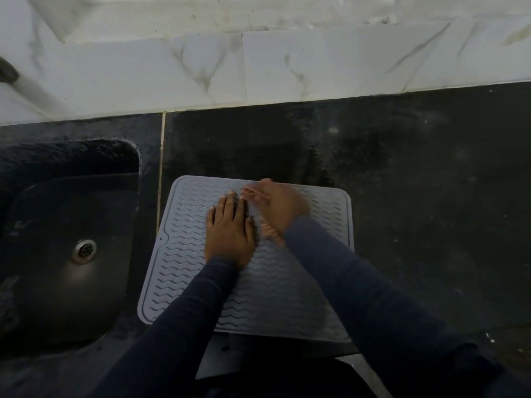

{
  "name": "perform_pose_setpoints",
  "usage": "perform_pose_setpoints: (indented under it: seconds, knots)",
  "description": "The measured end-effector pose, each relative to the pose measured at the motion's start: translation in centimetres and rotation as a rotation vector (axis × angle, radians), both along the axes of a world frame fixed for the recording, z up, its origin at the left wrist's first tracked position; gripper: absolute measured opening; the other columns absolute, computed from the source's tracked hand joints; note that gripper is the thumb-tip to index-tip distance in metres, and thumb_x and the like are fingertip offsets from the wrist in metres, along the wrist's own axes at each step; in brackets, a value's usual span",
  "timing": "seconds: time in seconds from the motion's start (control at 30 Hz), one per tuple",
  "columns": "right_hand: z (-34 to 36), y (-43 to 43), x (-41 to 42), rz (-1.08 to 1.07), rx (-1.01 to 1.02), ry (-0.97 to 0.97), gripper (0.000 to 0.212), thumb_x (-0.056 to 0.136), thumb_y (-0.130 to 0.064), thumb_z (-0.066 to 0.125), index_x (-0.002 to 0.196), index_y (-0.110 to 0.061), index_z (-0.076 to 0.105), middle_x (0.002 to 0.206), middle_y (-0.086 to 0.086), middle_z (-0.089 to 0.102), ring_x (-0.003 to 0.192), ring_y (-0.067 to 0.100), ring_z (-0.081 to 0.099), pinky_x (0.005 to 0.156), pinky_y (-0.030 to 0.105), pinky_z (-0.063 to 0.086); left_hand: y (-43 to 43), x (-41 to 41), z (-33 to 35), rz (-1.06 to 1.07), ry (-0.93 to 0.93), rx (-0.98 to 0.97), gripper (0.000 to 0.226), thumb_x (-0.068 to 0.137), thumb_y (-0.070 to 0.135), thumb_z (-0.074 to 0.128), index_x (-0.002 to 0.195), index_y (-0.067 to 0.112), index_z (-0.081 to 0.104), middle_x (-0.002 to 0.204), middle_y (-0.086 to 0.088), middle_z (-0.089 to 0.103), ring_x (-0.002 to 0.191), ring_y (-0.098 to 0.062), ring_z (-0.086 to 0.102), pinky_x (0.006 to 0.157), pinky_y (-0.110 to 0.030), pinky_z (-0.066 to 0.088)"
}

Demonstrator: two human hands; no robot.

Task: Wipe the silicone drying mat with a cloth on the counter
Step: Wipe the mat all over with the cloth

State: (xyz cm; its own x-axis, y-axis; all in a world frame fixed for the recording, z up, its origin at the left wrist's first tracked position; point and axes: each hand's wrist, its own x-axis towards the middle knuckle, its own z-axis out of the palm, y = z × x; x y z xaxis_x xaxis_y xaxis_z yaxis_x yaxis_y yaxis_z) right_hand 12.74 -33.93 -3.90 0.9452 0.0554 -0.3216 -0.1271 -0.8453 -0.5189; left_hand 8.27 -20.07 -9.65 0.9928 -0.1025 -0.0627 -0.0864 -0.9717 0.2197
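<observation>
A grey silicone drying mat (178,271) with wavy ridges lies flat on the black counter, its near edge at the counter's front. My left hand (228,234) rests palm down on the mat's upper middle, fingers straight. Just to its right my right hand (275,211) is over the mat, blurred by motion, fingers extended; I cannot tell whether it touches the mat. No cloth is in view.
A dark sink (66,254) with a metal drain (84,250) sits left of the mat. Bare black counter (416,196) spreads to the right and behind. A white marble-tiled wall (258,67) backs the counter; a tap (8,71) shows at far left.
</observation>
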Motion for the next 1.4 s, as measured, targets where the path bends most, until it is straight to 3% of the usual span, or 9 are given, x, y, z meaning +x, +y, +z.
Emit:
perform_pose_setpoints:
  seconds: [0.1,0.2,0.33,0.47,0.63,0.87,0.97,1.13,1.4]
  knots:
    - [-0.5,-0.3,-0.3,-0.026,-0.016,0.007,0.038,0.097,-0.052,0.037,0.128,-0.040,0.057,0.128,0.000,0.061,0.115,0.026,0.057,0.100,0.040,0.044,0.0,0.0,0.0,0.005,-0.011,0.004,0.059,0.096,0.043,0.020,0.150,0.017,0.022,0.158,-0.007,0.019,0.145,-0.022,0.014,0.118,-0.043,0.008]
    - [-0.6,-7.6,-2.1,-0.242,-0.059,0.040,0.047,0.095,-0.063,0.034,0.119,-0.034,0.064,0.108,-0.001,0.066,0.097,0.021,0.061,0.080,0.025,0.040,0.1,-0.2,0.0,-0.011,-0.010,-0.020,0.059,0.097,0.042,0.019,0.151,0.018,0.019,0.159,-0.006,0.017,0.146,-0.021,0.012,0.119,-0.042,0.006]
    - [-0.2,-13.5,-2.7,-0.386,-0.272,0.066,0.055,0.092,-0.069,0.033,0.118,-0.031,0.063,0.112,0.012,0.066,0.101,0.037,0.062,0.074,0.035,0.038,0.1,-0.4,0.1,-0.008,-0.017,-0.014,0.059,0.098,0.040,0.021,0.151,0.017,0.019,0.158,-0.007,0.018,0.146,-0.022,0.012,0.118,-0.043,0.007]
    - [1.0,-6.8,-3.4,-0.314,-0.081,-0.006,0.047,0.089,-0.063,0.045,0.109,-0.026,0.066,0.106,0.002,0.067,0.102,0.028,0.062,0.073,0.030,0.039,0.0,-0.3,0.2,-0.015,0.004,-0.002,0.058,0.099,0.040,0.022,0.152,0.016,0.019,0.159,-0.007,0.017,0.146,-0.023,0.011,0.119,-0.044,0.006]
    - [0.8,0.3,-8.7,-0.131,0.005,0.034,0.042,0.097,-0.050,0.040,0.135,-0.035,0.049,0.140,-0.002,0.052,0.125,0.026,0.051,0.104,0.041,0.040,0.4,-0.3,0.1,-0.047,0.008,-0.003,0.059,0.098,0.038,0.027,0.152,0.016,0.019,0.159,-0.009,0.016,0.146,-0.024,0.010,0.119,-0.045,0.006]
    - [0.1,-11.2,-8.3,-0.421,-0.320,0.069,0.045,0.093,-0.061,0.038,0.129,-0.039,0.056,0.121,0.011,0.065,0.107,0.036,0.062,0.090,0.042,0.048,0.5,-0.5,0.4,-0.048,0.007,-0.024,0.055,0.100,0.036,0.019,0.152,0.016,0.018,0.159,-0.009,0.015,0.146,-0.024,0.010,0.119,-0.045,0.006]
    - [1.3,-8.6,-8.1,-0.446,-0.176,0.037,0.040,0.097,-0.056,0.039,0.126,-0.036,0.057,0.121,0.005,0.064,0.108,0.032,0.060,0.091,0.040,0.045,0.3,-0.4,0.6,-0.048,0.015,-0.019,0.056,0.100,0.037,0.019,0.151,0.015,0.019,0.159,-0.009,0.016,0.146,-0.025,0.010,0.119,-0.046,0.006]
    - [1.5,1.2,-12.4,-0.056,-0.004,0.000,0.037,0.097,-0.051,0.041,0.128,-0.036,0.056,0.135,-0.004,0.055,0.121,0.023,0.052,0.105,0.042,0.038,0.4,-0.5,0.6,-0.053,0.009,-0.008,0.056,0.099,0.036,0.021,0.151,0.014,0.019,0.159,-0.010,0.015,0.146,-0.026,0.009,0.118,-0.046,0.007]
    - [0.9,-13.9,-11.2,-0.299,-0.330,0.084,0.041,0.093,-0.053,0.050,0.131,-0.039,0.056,0.127,0.006,0.063,0.114,0.031,0.059,0.092,0.037,0.045,0.4,-0.5,0.2,-0.053,0.015,-0.029,0.056,0.100,0.037,0.019,0.152,0.015,0.017,0.159,-0.010,0.013,0.147,-0.024,0.008,0.119,-0.044,0.004]
